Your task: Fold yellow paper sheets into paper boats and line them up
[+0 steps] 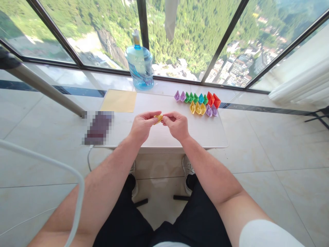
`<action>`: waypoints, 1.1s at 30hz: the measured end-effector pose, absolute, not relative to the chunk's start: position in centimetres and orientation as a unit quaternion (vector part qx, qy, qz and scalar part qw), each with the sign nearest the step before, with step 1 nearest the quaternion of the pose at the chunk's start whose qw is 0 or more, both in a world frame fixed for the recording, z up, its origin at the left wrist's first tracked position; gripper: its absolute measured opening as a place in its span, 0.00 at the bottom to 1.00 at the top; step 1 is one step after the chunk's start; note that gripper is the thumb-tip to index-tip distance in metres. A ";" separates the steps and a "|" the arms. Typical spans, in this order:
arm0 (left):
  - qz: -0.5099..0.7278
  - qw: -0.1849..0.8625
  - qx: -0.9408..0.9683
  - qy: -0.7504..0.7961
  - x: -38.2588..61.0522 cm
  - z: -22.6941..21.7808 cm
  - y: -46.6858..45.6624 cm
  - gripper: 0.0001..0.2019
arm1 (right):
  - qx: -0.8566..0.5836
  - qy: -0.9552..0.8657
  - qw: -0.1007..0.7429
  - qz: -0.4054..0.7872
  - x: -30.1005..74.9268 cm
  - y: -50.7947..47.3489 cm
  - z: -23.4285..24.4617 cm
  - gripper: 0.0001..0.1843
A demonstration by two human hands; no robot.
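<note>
Above the middle of the low white table (pixel 164 139), a small folded yellow paper (pixel 158 118) is pinched between my two hands. My left hand (pixel 143 125) grips its left side with thumb and fingers. On the other side, my right hand (pixel 177 125) pinches the right end with the fingers curled in. Much of the paper is hidden by the fingertips, so its exact shape cannot be made out. Toward the back left of the table lies a flat sheet of yellow paper (pixel 119 101).
Folded paper boats stand in two rows at the back right, among them purple (pixel 177 96), green (pixel 192 97), red (pixel 210 99) and yellow (pixel 197 108) ones. A blue water jug (pixel 140 65) stands by the window. A blurred-out dark object (pixel 99 128) with a cable lies at the table's left edge.
</note>
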State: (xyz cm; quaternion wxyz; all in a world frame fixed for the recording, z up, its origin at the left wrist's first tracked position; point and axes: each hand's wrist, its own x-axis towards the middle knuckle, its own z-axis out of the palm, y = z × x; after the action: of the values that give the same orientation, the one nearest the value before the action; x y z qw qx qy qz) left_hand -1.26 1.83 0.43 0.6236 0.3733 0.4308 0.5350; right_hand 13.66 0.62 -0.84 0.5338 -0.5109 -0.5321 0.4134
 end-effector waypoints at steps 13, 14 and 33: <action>0.545 0.621 0.394 0.403 -1.5 0.6 1.8 0.23 | -0.491 -0.469 0.520 0.517 13.9 1.3 -1.1 0.16; 0.544 0.620 0.397 0.403 -1.5 0.5 1.8 0.25 | -0.485 -0.456 0.527 0.529 13.9 1.3 -1.0 0.17; 0.565 0.475 0.310 0.599 -2.0 -1.4 3.3 0.08 | -0.575 -0.631 0.392 0.343 14.6 0.9 -1.8 0.07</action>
State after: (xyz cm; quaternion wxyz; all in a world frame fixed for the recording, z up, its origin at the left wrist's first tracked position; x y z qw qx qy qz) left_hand -2.03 3.34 -1.38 0.4752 0.3096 0.5992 0.5650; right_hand 14.57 0.87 -1.85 0.3919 -0.5753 -0.6309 0.3427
